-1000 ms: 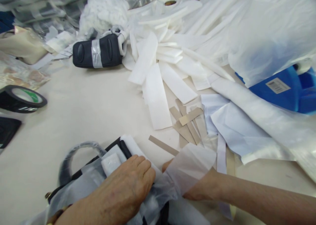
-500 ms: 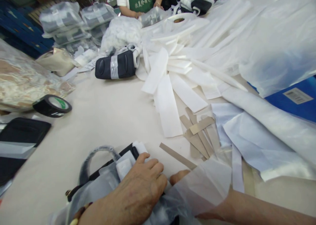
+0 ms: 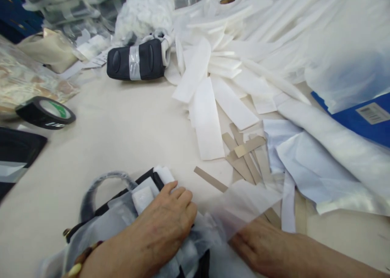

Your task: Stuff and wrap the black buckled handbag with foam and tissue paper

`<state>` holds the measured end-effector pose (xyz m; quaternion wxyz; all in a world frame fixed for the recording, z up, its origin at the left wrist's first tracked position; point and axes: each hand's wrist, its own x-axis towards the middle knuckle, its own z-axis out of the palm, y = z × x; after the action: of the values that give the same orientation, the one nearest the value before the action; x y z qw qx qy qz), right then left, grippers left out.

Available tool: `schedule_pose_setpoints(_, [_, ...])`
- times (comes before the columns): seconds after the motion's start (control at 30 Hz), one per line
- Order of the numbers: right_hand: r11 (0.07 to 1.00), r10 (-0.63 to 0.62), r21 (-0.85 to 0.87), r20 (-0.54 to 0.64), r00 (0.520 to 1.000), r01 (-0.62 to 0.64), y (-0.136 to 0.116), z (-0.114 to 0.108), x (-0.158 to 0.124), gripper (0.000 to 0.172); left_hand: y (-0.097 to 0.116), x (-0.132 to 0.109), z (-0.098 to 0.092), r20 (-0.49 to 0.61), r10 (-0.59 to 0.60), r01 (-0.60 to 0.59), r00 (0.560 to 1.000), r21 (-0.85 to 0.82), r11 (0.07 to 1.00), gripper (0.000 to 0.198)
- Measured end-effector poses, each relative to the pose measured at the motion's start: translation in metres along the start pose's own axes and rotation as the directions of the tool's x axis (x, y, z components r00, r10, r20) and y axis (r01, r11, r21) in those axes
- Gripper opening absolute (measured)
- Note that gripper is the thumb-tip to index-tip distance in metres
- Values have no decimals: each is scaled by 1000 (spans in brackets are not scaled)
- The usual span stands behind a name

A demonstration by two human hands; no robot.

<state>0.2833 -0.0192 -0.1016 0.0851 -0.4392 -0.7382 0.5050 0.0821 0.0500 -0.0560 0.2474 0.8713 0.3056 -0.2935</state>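
At the lower middle lies a black handbag (image 3: 105, 208), its curved handle (image 3: 88, 196) wrapped in clear film and a translucent plastic wrap (image 3: 118, 213) over its body. My left hand (image 3: 166, 223) rests across the bag with its fingers bent down over the far side. White padding (image 3: 164, 174) sticks out by its fingertips. To the right, my right hand (image 3: 262, 241) is low near the table, beside the bag. A loose translucent flap (image 3: 243, 205) of the wrap covers part of it, and its fingertips are hidden and blurred.
Tan strips (image 3: 243, 152) and white foam pieces (image 3: 209, 123) lie ahead on the right. A black pouch-like bag (image 3: 146, 60) sits farther back. On the left are a black tape roll (image 3: 45, 112) and another black bag (image 3: 18, 152). A blue box (image 3: 371, 117) is at the right edge.
The view has tilted down, so the co-worker's apron has left the frame. My right hand has moved away from my left hand, to the right, and the flap has shifted over it.
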Motion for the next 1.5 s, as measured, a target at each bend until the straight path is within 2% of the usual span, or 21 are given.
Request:
schedule_pose_setpoints(0.07, [997,-44,59,80,996,39,-1,-8,-5,29,4,1,-9,47,-23,24,999,-31,999,23])
schedule_pose_setpoints(0.17, [961,-244,159,109,963,226,1,-14,-10,40,8,2,-15,53,-20,22,998,-55,998,20])
schedule_pose_setpoints(0.23, [947,-314,109,122,941,302,5,-15,-10,39,10,2,-16,39,-27,30,999,-61,998,20])
schedule_pose_setpoints(0.37, [949,-279,-95,186,942,299,10,-16,-5,19,10,0,-13,42,-40,43,998,-57,997,26])
schedule_pose_setpoints(0.43, [941,-304,-98,180,935,325,12,-16,-1,20,7,-1,-7,10,-10,10,1000,-50,999,24])
schedule_pose_setpoints(0.53, [933,-351,-30,150,924,359,11,-14,5,25,1,0,3,-99,37,-39,994,-21,999,17])
schedule_pose_setpoints(0.63, [929,-369,28,77,926,368,8,-5,8,36,-1,2,8,-88,22,-20,996,26,999,12])
schedule_pose_setpoints(0.73, [923,-381,-44,3,924,381,5,7,8,37,1,4,9,-95,22,-17,995,59,998,7])
schedule_pose_setpoints(0.9, [883,-425,-232,-26,905,408,1,14,5,22,2,2,11,-165,57,-48,985,56,997,12])
schedule_pose_setpoints(1.07, [831,-473,-322,20,881,454,0,14,9,17,2,3,16,-201,79,-52,976,138,989,11])
schedule_pose_setpoints(1.17, [860,-436,-308,-32,899,406,-2,19,12,19,5,5,18,-217,83,-37,973,209,977,11])
schedule_pose_setpoints(1.3, [935,-319,-200,-118,940,292,-6,27,14,13,11,4,14,-238,135,-64,962,283,957,15])
schedule_pose_setpoints(1.4, [940,-302,-181,-56,952,288,-9,30,16,14,11,-1,12,-249,171,-75,953,351,933,23])
schedule_pose_setpoints(1.5, [883,-405,-216,98,909,416,-11,28,17,20,10,-4,19,-269,215,-97,939,393,914,28])
